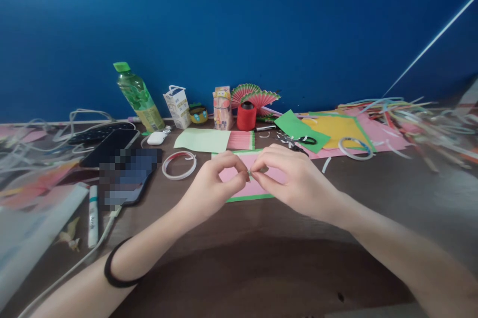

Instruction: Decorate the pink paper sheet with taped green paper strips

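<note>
My left hand (223,174) and my right hand (278,171) meet fingertip to fingertip in the middle of the view. Each is closed in a pinch. Whatever sits between the fingertips is tiny, perhaps greenish, and too small to name. Directly behind and below them lies a pink sheet of paper with green edges (246,191), partly covered by both hands. Beyond it rest a pale green paper (203,139) and a pleated pink paper strip (242,140). A roll of tape (179,165) lies left of my left hand. Black-handled scissors (306,140) lie beyond my right hand.
Along the blue wall stand a green-capped bottle (140,98), a small carton (178,107), a red spool (246,117) and pink paper fans (257,94). Yellow paper (336,131) and another tape roll (355,148) lie right. A phone (140,178), a marker (93,216) and a cable (100,240) lie left.
</note>
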`<state>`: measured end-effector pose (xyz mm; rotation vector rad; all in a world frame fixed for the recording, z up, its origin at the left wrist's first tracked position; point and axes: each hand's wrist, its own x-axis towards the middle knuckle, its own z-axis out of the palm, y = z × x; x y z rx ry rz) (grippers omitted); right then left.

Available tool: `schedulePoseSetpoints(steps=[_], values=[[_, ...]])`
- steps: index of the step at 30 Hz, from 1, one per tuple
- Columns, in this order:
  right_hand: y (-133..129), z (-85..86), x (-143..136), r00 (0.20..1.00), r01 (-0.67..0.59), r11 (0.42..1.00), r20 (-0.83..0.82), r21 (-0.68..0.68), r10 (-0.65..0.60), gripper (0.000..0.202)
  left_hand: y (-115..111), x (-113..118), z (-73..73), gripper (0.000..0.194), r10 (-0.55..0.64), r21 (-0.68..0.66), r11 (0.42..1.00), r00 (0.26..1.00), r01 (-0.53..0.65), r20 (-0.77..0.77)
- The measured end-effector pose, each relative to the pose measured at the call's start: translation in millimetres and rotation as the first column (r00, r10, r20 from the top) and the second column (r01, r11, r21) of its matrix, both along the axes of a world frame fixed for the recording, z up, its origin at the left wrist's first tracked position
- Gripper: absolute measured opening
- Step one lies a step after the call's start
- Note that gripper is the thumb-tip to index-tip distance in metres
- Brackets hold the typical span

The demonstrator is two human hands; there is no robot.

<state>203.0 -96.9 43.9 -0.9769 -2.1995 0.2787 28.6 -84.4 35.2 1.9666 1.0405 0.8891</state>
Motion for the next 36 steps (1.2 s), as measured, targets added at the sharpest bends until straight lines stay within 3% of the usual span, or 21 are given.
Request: schedulePoseSetpoints(steps=[4,14,21,24,28,32,36], values=[[0.1,-3.6,-1.6,0.997,-0.010,0.989,0.071,0.151,-0.001,0.013,0.3,-1.1,0.0,0.011,0.007,-0.030,1.000,1.000,-0.007,-0.013],[0.3,-10.4,-1.5,0.982,0.024,0.962,0.174,0.272,-0.074,0.017,-0.3,0.6,-0.7,0.013,0.042,-0.043,0.998,0.999,-0.043,-0.014],[-3.4,-19.8,-9.6,0.942,0.036,0.876,0.277,0.480,-0.190,0.018,-1.0,2.3,-5.6,0.013,0.121,0.032,0.992,0.992,-0.120,-0.031],[-3.5,-23.4,-12.1,0.938,0.022,0.862,0.287,0.507,-0.193,0.021,-0.2,3.1,-6.6,0.013,0.143,0.050,0.989,0.989,-0.141,-0.037],[-1.0,-22.3,-11.6,0.964,0.021,0.909,0.233,0.415,-0.129,0.021,-0.5,3.1,-6.3,0.013,0.142,0.029,0.990,0.990,-0.141,-0.016],[1.8,-14.0,-8.0,0.999,0.029,0.981,0.025,0.192,-0.034,0.016,-1.9,1.4,-4.5,0.013,0.106,-0.012,0.994,0.994,-0.106,0.017],[3.9,-6.1,-3.1,0.997,0.032,0.999,-0.068,-0.007,-0.032,0.011,-1.9,-0.2,-2.3,0.013,0.100,-0.053,0.994,0.995,-0.099,0.019]])
